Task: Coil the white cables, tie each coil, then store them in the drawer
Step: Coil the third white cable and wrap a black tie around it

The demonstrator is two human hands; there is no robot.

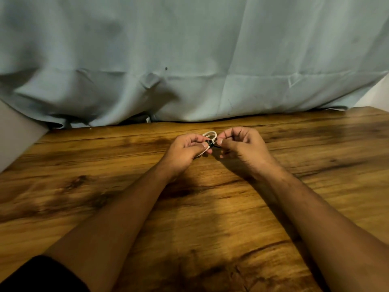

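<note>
Item 1. White cable coil (211, 135): a small coil of several loops, held just above the tabletop, slightly above the centre of the frame. Only its upper loop and a short lower stretch show; the rest is hidden behind the fingers.

Item 2. Black tie (209, 143): a dark band wrapped round the coil's strands at the point where the two hands meet. A short dark tail runs from it to the right.

Item 3. Left hand (185, 149): centre frame, left of the coil. Fingers curled round the coil, thumb pressed on the strands just beside the tie.

Item 4. Right hand (243, 146): centre frame, right of the coil. Thumb and forefinger pinch the tail of the tie; the other fingers are curled into the palm.

Item 5. Wooden table (221, 218): dark-grained brown top filling the lower half of the frame, both forearms stretched over it.

Item 6. Cloth (189, 49): pale blue-grey, creased, hanging across the whole upper half and meeting the table's far edge.

Item 7. Sleeve (40, 275): black, lower left corner.
</note>
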